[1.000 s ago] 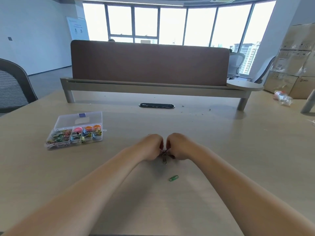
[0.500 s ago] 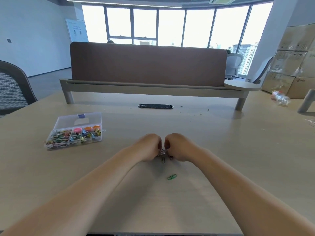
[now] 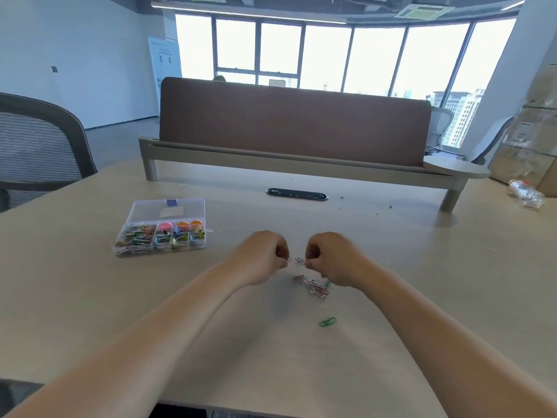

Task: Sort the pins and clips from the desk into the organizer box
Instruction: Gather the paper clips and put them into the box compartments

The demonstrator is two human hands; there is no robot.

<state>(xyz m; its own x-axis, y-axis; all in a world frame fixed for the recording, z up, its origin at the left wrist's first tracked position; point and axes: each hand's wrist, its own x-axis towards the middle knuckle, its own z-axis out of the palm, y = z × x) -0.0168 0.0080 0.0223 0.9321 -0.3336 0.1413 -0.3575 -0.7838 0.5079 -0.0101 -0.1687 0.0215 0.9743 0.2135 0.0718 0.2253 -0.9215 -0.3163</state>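
Note:
My left hand (image 3: 265, 254) is curled at the desk's middle, pinching a small paper clip at its fingertips. My right hand (image 3: 334, 257) is curled a short gap to its right, pinching another clip or two. Below the gap a small heap of pink and silver paper clips (image 3: 315, 287) lies on the desk. A single green paper clip (image 3: 327, 322) lies nearer to me. The clear organizer box (image 3: 162, 233) stands open to the left, its compartments holding coloured clips and pins.
A brown divider panel (image 3: 292, 128) on a beige rail crosses the back of the desk, with a black cable grommet (image 3: 297, 195) before it. A mesh chair (image 3: 39, 146) stands at the left. A crumpled plastic bottle (image 3: 526, 193) lies far right.
My hands, pressed together over the clips before, have pulled apart, each keeping a clip. The heap of clips under them is now uncovered. The camera has tilted up a little.

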